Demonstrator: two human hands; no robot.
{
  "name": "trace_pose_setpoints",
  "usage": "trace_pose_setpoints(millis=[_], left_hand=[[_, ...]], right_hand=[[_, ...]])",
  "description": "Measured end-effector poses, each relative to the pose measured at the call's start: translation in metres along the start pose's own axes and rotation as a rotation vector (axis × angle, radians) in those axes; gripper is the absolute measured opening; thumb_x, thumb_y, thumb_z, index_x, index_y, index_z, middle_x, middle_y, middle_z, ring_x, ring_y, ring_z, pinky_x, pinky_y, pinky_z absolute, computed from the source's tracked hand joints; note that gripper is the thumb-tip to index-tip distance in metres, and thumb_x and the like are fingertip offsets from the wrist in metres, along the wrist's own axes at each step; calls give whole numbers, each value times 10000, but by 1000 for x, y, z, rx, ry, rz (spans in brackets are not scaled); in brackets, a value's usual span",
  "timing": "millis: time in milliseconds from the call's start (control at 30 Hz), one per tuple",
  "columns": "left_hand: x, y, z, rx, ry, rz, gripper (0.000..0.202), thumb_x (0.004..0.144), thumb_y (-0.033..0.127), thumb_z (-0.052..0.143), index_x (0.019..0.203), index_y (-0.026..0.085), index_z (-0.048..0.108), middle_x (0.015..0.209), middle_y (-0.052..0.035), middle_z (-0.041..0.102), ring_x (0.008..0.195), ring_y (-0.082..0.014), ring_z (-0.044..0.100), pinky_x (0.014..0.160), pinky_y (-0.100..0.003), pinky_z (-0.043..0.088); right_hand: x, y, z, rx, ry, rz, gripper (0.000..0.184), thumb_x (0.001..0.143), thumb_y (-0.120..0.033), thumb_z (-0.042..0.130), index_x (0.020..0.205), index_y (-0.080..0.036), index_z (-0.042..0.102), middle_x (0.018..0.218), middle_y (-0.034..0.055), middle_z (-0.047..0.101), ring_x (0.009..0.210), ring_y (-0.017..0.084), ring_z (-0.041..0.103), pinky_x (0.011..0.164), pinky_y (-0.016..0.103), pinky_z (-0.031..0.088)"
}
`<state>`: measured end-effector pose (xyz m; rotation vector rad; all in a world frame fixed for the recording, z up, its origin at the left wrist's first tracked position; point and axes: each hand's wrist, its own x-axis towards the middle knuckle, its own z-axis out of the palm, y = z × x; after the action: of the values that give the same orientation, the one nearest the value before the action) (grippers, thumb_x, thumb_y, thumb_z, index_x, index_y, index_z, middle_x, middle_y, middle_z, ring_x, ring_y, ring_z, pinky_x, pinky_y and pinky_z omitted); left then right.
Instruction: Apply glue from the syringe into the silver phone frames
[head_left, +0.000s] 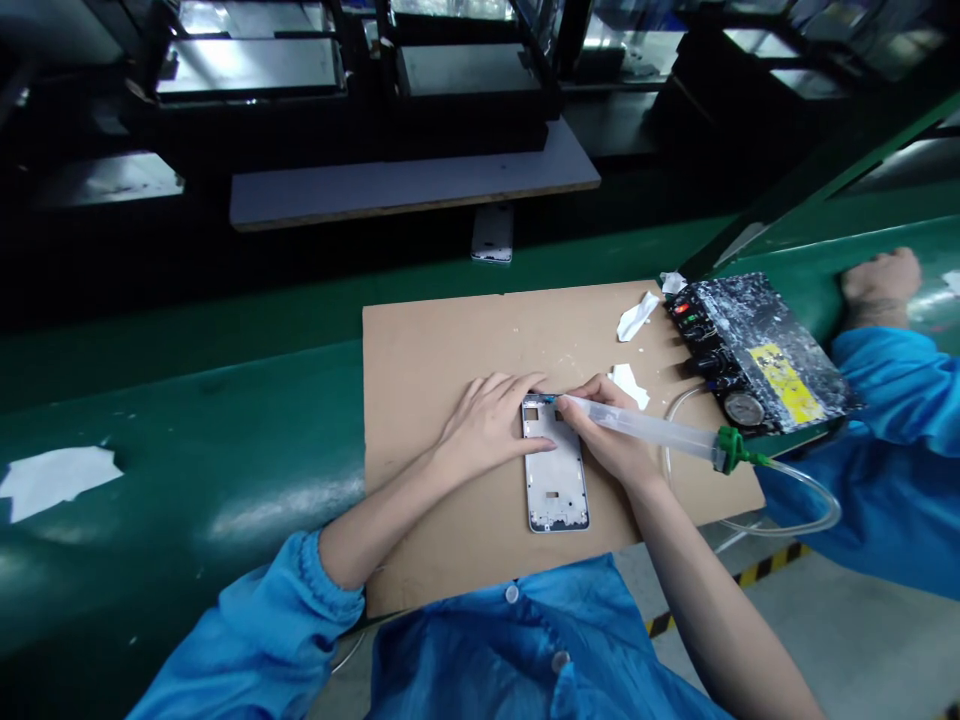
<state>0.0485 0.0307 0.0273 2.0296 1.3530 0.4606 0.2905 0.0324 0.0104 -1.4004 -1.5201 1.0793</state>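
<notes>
A silver-grey phone frame (559, 485) lies on a brown board, its long side pointing towards me. My left hand (491, 420) holds it at the upper left, with the thumb across its face and the fingers by the top edge. In my right hand (611, 440) is a translucent dispensing syringe (660, 428), tilted low with its tip end at the top of the frame. A green cap (731, 450) closes the syringe's rear, where a clear hose (814, 490) joins it. My right fingers hide part of the tip.
The brown board (435, 350) rests on a green bench (285, 420). A black control box (772, 350) with a gauge stands at right. White paper scraps (637, 317) lie nearby. Another phone frame (493, 235) sits under a shelf (420, 188). A co-worker's hand (883, 278) is at far right.
</notes>
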Motion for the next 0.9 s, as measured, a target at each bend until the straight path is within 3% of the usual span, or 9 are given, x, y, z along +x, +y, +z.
trace_pose_setpoints(millis=[200, 433, 633, 900], left_hand=[[2, -1, 2, 21, 3, 1, 906, 931, 586, 1015, 1673, 285, 593, 1652, -76, 746, 1511, -365, 650, 1295, -524, 474], [2, 0, 3, 58, 7, 11, 897, 940, 581, 1007, 1679, 271, 603, 1655, -101, 739, 1519, -368, 649, 1278, -520, 495], [2, -2, 5, 83, 34, 45, 908, 943, 598, 996, 1689, 272, 593, 1592, -100, 771, 1479, -358, 663, 1269, -505, 489], [3, -1, 5, 78, 39, 57, 883, 977, 608, 960, 1700, 269, 582, 1640, -97, 752, 1484, -360, 651, 1258, -487, 471]], right_hand=[[0, 0, 0, -28, 24, -15, 430, 994, -688, 884, 948, -290, 728, 906, 45, 817, 794, 249, 724, 707, 368, 543], [4, -5, 1, -7, 15, -49, 366, 998, -599, 887, 932, -281, 718, 867, 30, 805, 759, 227, 714, 676, 345, 529], [18, -7, 1, -63, 31, -116, 366, 989, -515, 852, 831, -283, 617, 716, -24, 700, 659, 187, 630, 645, 323, 489], [17, -7, -4, -75, 46, -174, 353, 991, -483, 867, 819, -283, 632, 732, -24, 695, 673, 184, 622, 642, 331, 479]])
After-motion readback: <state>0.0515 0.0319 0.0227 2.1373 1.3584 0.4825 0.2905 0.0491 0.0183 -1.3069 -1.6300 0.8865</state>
